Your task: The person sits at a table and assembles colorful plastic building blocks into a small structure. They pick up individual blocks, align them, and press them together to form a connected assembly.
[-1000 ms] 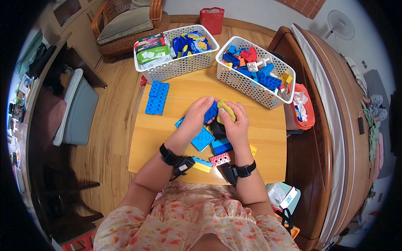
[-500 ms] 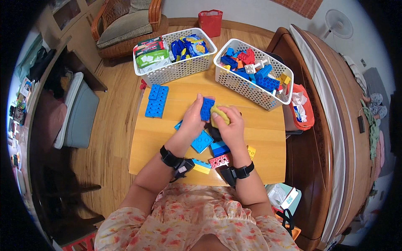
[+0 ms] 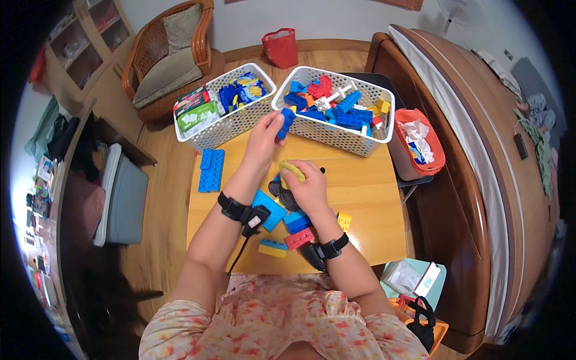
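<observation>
Between its thumb and fingers my left hand (image 3: 263,141) grips a dark blue toy building brick (image 3: 287,122), raised by the near wall of the right-hand basket. Closed around a yellow cloth (image 3: 292,170), my right hand (image 3: 309,189) is lower, over the middle of the table. Under that hand lies a dark object (image 3: 284,195), partly hidden. Close by are a light blue brick plate (image 3: 268,210), blue bricks (image 3: 297,222), a red brick (image 3: 298,239), a yellow-and-blue piece (image 3: 273,248) and a yellow brick (image 3: 344,221).
Blue bricks (image 3: 210,173) lie at the table's left. Behind stand a white basket of packets (image 3: 234,119) and a white basket of bricks (image 3: 336,143). A lined bin (image 3: 414,167) stands right of the table (image 3: 366,192); a wicker chair (image 3: 170,66) is at the back left.
My left hand has carried the blue brick up and away toward the right-hand basket. My right hand, still holding the cloth, has drawn slightly left and nearer. The view has shifted.
</observation>
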`<control>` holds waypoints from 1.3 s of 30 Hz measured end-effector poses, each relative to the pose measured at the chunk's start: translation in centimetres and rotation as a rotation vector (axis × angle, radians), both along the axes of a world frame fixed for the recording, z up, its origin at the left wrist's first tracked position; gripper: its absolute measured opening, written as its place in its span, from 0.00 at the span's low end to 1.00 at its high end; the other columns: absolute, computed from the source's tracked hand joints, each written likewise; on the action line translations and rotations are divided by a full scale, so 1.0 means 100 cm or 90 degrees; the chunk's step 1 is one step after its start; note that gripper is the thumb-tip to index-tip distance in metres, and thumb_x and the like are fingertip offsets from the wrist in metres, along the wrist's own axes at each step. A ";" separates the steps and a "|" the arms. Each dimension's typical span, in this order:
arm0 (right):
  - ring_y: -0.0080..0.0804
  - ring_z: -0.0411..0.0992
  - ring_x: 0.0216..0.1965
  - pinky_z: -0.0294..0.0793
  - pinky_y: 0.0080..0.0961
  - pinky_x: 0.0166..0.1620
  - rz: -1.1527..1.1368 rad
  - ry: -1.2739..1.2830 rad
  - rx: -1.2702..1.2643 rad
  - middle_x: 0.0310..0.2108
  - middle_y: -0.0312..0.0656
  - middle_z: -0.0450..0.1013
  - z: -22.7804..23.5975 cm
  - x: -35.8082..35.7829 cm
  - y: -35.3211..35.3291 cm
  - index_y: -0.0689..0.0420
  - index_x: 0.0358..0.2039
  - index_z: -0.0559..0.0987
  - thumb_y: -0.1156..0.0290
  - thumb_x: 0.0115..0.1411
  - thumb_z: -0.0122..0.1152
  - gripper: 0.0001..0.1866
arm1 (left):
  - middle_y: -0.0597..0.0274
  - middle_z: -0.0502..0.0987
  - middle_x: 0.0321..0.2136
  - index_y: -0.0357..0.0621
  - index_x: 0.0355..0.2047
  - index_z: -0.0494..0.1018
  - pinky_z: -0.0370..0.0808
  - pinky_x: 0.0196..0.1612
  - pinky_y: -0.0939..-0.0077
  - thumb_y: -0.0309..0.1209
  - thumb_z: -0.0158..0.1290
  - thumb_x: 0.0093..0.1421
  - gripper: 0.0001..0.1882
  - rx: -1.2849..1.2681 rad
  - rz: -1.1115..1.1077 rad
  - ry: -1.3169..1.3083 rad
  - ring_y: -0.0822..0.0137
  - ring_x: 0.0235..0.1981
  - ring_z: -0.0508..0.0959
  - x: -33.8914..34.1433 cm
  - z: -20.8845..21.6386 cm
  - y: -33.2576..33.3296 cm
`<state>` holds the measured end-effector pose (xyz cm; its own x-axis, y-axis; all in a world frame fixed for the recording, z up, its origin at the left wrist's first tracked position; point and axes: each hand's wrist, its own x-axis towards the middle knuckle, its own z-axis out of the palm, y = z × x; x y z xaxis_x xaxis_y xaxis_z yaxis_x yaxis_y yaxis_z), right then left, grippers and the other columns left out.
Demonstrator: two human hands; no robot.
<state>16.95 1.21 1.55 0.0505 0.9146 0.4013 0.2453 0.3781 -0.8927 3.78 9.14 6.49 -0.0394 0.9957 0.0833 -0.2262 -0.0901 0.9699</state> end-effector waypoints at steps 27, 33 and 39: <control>0.33 0.75 0.42 0.73 0.28 0.47 -0.134 0.309 -0.009 0.39 0.44 0.76 -0.002 0.023 0.016 0.65 0.40 0.81 0.71 0.58 0.66 0.13 | 0.46 0.78 0.48 0.39 0.51 0.75 0.71 0.58 0.62 0.33 0.63 0.50 0.26 0.157 -0.249 0.725 0.47 0.51 0.75 -0.007 -0.040 -0.047; 0.31 0.74 0.43 0.72 0.26 0.48 -0.142 0.271 0.013 0.39 0.43 0.76 0.000 0.023 0.009 0.65 0.41 0.80 0.72 0.58 0.66 0.12 | 0.45 0.77 0.48 0.37 0.51 0.74 0.69 0.58 0.60 0.33 0.63 0.50 0.27 0.092 -0.094 0.795 0.47 0.53 0.73 -0.015 -0.046 -0.066; 0.32 0.74 0.42 0.72 0.27 0.49 -0.123 0.295 0.044 0.40 0.43 0.75 0.000 0.021 0.007 0.65 0.41 0.80 0.72 0.58 0.66 0.12 | 0.51 0.78 0.42 0.35 0.54 0.72 0.75 0.49 0.67 0.33 0.63 0.53 0.28 -0.020 -0.055 0.584 0.56 0.43 0.78 -0.033 -0.056 -0.067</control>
<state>19.05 1.92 1.51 0.4042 0.8425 0.3561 -0.0995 0.4275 -0.8985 0.48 2.41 0.85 0.1028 0.9945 0.0181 0.6277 -0.0790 0.7745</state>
